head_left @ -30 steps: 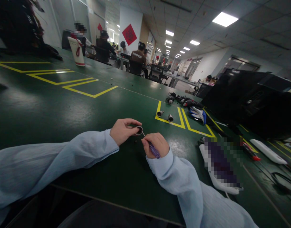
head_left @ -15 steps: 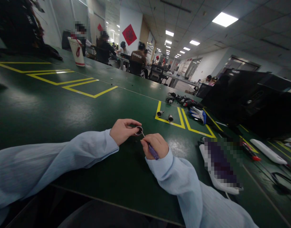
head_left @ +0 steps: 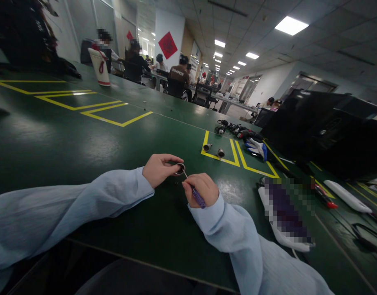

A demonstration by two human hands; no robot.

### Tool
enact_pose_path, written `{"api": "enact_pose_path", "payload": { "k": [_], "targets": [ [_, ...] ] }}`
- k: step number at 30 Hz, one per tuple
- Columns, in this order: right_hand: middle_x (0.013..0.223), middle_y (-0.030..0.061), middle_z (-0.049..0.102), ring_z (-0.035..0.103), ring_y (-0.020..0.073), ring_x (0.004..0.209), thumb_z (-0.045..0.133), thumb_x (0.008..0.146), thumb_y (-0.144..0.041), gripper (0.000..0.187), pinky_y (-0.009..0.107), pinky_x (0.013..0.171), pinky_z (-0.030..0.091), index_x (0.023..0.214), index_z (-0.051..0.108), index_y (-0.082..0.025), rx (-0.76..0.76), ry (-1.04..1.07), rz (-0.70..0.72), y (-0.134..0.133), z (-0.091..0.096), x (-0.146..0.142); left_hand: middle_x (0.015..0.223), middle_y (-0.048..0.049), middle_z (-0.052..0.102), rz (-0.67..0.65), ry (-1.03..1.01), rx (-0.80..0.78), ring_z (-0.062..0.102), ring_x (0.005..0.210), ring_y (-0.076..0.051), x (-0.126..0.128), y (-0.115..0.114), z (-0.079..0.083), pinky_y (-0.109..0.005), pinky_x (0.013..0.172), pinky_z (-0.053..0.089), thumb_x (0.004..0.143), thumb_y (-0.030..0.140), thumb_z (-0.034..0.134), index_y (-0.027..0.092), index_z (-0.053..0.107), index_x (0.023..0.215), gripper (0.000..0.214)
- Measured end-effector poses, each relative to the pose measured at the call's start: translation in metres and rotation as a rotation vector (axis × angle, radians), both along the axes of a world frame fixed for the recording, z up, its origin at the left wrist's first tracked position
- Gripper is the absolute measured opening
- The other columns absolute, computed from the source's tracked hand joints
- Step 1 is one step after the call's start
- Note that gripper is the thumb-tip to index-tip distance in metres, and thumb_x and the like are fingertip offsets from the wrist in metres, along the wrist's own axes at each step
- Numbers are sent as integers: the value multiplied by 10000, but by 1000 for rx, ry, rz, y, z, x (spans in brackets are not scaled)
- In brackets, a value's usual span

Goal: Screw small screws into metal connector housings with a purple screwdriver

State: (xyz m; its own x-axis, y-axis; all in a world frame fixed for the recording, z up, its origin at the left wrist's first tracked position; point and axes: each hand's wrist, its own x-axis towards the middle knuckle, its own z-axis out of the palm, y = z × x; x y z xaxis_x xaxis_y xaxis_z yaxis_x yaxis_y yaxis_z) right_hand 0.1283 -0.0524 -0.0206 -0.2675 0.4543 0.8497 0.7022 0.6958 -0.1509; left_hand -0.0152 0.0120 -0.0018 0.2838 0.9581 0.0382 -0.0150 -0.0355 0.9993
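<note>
Between thumb and fingers, my left hand [head_left: 161, 169] grips a small round metal cup-shaped part [head_left: 181, 166], its open mouth facing my other hand. My right hand [head_left: 203, 188] is closed around the purple handle of a screwdriver [head_left: 198, 198]. The thin shaft points up and left, its tip inside the mouth of the metal part; the very tip is hidden. On the green table [head_left: 120, 151] just below the metal part lies a tiny dark piece [head_left: 176, 183]. Two similar metal parts, one on the left [head_left: 207, 147] and one on the right [head_left: 220, 153], lie farther off inside a yellow-taped outline.
Behind those parts lie dark cabled metal pieces [head_left: 234, 129] and a blue-and-white glove [head_left: 256, 148]. At right are a blurred-out device in a white case [head_left: 274, 221], a red-handled tool [head_left: 325, 196] and a white bar [head_left: 346, 196]. A paper cup [head_left: 99, 67] stands far left. People sit beyond.
Almost nothing differs. The screwdriver handle in my right hand has shifted or turned very slightly; my left hand and the metal part stay put.
</note>
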Motion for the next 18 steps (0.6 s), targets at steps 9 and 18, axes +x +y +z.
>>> {"api": "enact_pose_path", "payload": {
  "k": [9,18],
  "targets": [
    [672,66,655,583,141,622,512,786,-151,96,262,611,491,709,568,-163,22,14,12,2,-1,-1,697,-62,698,0,-10,-7,662,651,-192,1,-2,0,-341,699,556,529,222,717,75,665,842,350],
    [663,72,655,585,150,613,519,774,-141,80,269,609,492,709,560,-162,24,12,14,0,0,0,681,-59,697,1,-22,0,661,648,-196,1,-2,1,-337,674,564,515,235,730,84,675,808,335]
  ]
}}
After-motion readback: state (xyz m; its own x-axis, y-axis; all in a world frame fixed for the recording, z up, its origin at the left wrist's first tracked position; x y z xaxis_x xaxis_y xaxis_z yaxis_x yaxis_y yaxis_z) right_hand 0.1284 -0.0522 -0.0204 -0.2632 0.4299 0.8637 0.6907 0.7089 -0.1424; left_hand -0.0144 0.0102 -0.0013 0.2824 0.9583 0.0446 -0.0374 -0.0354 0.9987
